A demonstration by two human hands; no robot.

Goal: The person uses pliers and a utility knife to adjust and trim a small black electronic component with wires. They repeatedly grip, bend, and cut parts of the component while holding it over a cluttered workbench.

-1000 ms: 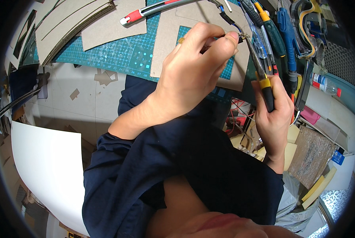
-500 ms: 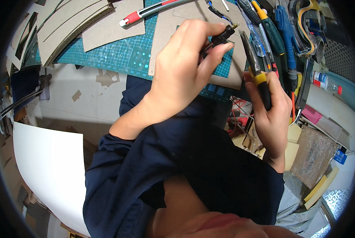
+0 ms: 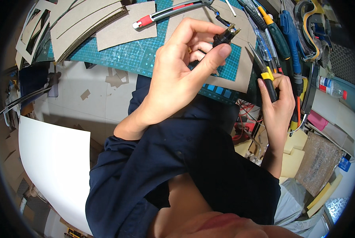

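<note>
Over the green cutting mat [image 3: 122,55], the left hand [image 3: 175,65] has its grip pinched together; beside it, the right hand's [image 3: 279,95] grip wraps pliers [image 3: 267,76] slanting up-left. The black plug [image 3: 224,37], clamped in the left pinch, lies up-left of the pliers' tip, apart from it, its brass-coloured pins [image 3: 236,31] pointing up-right.

Left hand [image 3: 175,69]: raised; thumb [image 3: 211,61] and index finger [image 3: 203,25] opposed in a pinch, other fingers [image 3: 202,45] curled inward. Left forearm [image 3: 132,126]: slants up and right. Right hand [image 3: 279,101]: lower, wrapped in a grip, thumb along the left side, fingers curled opposite. Right forearm [image 3: 274,148]: nearly vertical.
</note>
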